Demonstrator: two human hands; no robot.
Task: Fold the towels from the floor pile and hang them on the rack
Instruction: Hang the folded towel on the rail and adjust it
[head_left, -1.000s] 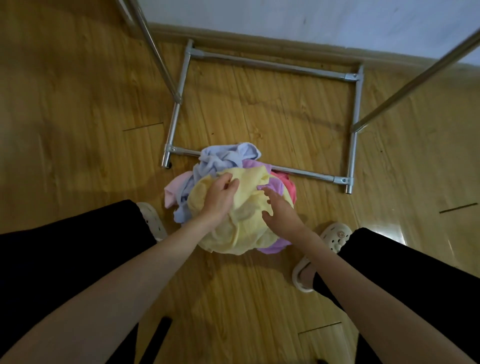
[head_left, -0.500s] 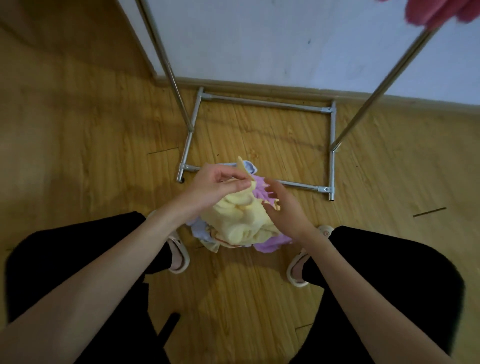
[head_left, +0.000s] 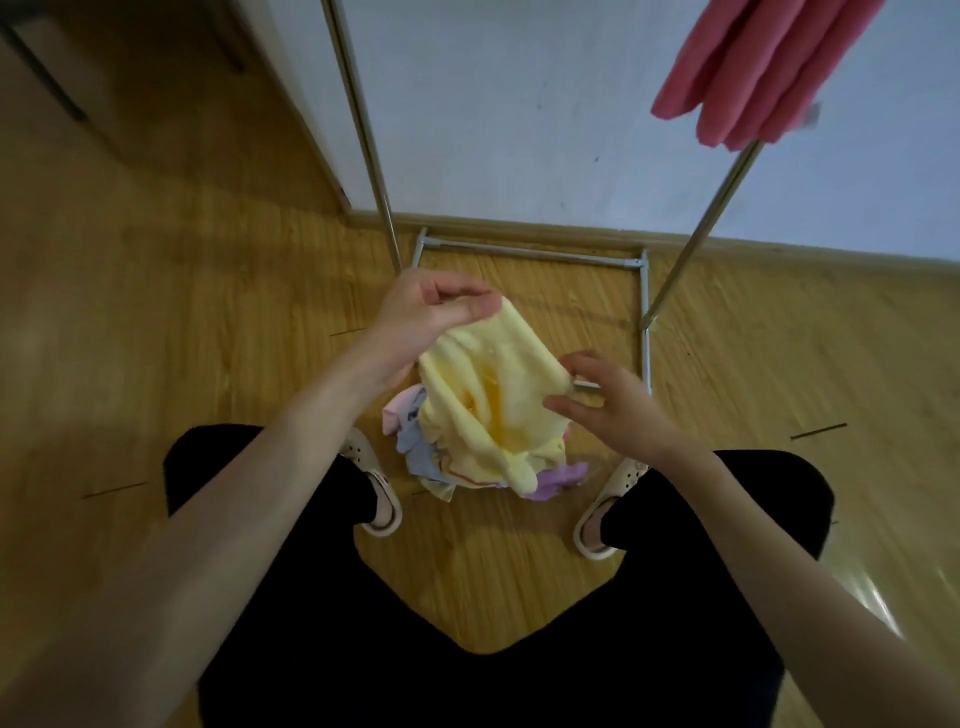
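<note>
A yellow towel (head_left: 483, 400) hangs bunched between my hands above the floor pile. My left hand (head_left: 431, 312) pinches its upper corner. My right hand (head_left: 608, 400) pinches the towel's right edge between thumb and fingers. Under the yellow towel lies the floor pile (head_left: 415, 447) of pink, blue and purple towels, mostly hidden. The metal rack (head_left: 696, 234) stands in front of me, its base frame on the floor. A folded pink towel (head_left: 753, 73) hangs on the rack at the top right.
My feet in pale clogs (head_left: 379, 493) stand on either side of the pile on the wooden floor (head_left: 182, 338). A white wall (head_left: 519, 114) with a skirting board is just behind the rack. A door edge shows at the far left.
My hands have lifted the yellow towel up off the pile and drawn apart along it. My view has risen, bringing the rack's poles and the hanging pink towel into sight.
</note>
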